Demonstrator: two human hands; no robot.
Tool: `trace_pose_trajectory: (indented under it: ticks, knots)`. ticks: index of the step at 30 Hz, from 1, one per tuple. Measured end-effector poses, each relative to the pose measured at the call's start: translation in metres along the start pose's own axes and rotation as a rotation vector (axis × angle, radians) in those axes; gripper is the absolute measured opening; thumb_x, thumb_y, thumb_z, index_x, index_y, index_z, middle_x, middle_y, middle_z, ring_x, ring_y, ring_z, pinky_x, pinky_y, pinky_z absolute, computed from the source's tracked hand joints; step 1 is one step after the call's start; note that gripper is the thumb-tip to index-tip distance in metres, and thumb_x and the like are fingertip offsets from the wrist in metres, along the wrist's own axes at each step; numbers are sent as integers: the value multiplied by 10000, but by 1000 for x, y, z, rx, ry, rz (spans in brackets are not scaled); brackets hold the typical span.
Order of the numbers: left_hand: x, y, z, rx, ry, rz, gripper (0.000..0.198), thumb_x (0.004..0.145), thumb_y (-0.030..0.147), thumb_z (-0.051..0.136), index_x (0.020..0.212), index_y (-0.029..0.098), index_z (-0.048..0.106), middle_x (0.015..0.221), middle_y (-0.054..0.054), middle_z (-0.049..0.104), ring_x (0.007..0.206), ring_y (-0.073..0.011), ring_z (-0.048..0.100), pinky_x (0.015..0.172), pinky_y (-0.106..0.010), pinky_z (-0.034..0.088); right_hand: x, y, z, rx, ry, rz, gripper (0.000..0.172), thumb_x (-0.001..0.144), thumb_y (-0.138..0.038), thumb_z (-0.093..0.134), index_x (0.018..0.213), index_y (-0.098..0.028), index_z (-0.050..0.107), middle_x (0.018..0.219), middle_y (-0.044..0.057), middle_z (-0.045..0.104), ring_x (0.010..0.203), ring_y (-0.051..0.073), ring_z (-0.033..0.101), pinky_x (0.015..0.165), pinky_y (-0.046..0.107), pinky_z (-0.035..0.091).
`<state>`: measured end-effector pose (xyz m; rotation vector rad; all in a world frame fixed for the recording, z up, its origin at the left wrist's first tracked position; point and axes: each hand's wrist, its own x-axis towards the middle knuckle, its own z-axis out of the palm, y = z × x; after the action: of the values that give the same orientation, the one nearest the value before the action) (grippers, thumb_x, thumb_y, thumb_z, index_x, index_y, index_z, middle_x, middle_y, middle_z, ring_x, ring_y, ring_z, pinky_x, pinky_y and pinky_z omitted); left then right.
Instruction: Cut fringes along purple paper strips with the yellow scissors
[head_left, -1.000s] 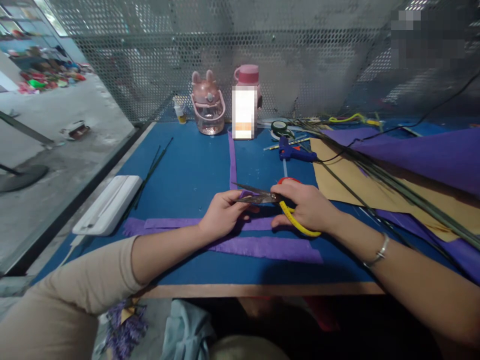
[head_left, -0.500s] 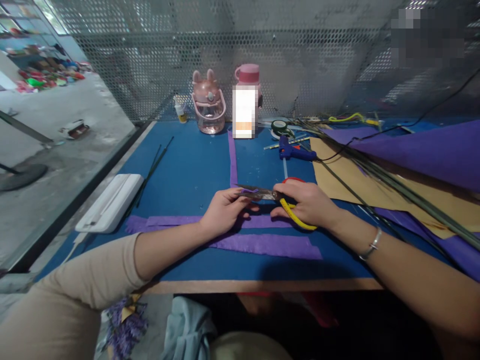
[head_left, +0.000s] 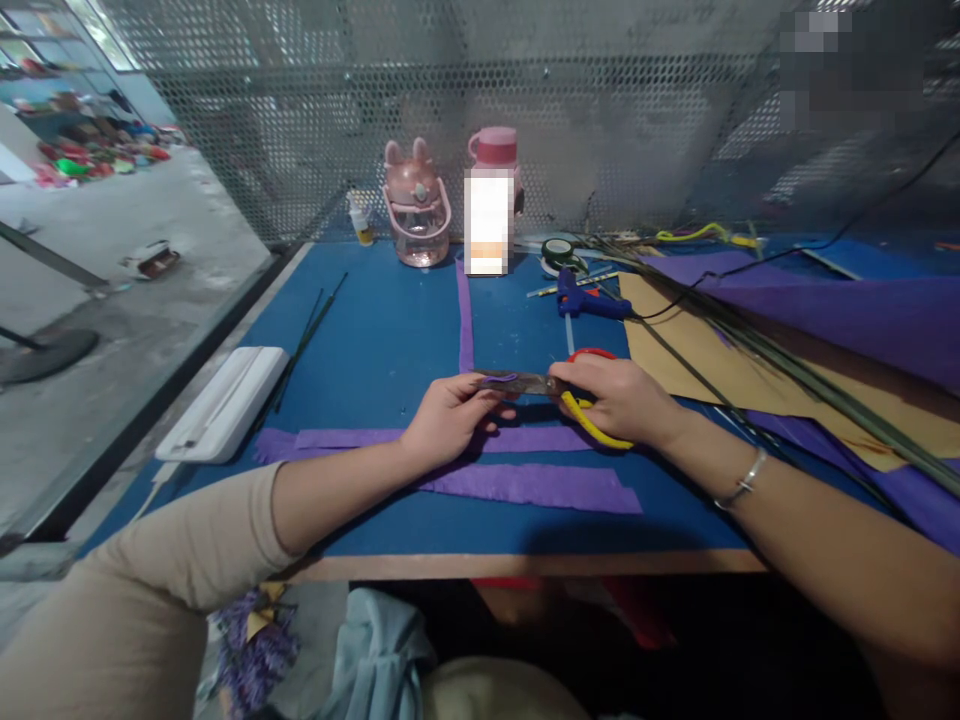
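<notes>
My right hand is closed on scissors with one red and one yellow handle, their blades pointing left. Between finger and thumb, my left hand pinches a narrow purple strip that runs back across the blue table. The strip's small end shows at the blades, which look nearly closed beside my left fingertips. Under and in front of my hands lie two wider purple strips, one behind and one nearer the table's front edge.
A white power bank with a cable lies left. At the back stand a pink bottle, another pink-lidded bottle and a small white bottle. A blue glue gun, green stems and brown paper are right.
The scissor blades have come closer together around the purple strip's end. Both hands remain in almost the same place, and the camera view has shifted slightly.
</notes>
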<state>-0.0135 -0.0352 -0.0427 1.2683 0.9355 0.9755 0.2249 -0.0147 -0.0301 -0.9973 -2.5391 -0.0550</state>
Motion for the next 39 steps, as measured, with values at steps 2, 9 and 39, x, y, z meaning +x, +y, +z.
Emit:
trace_pose_trajectory:
  ticks: [2,9,39]
  knots:
    - [0,0,0,-3,-1,2,323,783,404,664,936,120,690,942,-103,725,750,-148,699,529,-182,508,0,0,0,2,0,-6,219,887,-267,498,1037,-174,628,782,56,608,701,178,565,635,268,429]
    - [0,4,1,-36,38,-27,423,767,522,665,885,116,664,894,-99,727,747,-148,697,548,-187,525,6,-7,-5,26,-15,138,548,743,-586,668,1114,-195,567,971,81,631,800,223,602,650,300,445]
    - [-2,3,2,82,24,65,329,806,465,638,891,157,714,794,-45,720,729,-140,666,618,-221,526,9,-13,-4,241,-121,118,677,682,-702,663,1129,-205,555,1009,85,574,842,226,570,715,327,463]
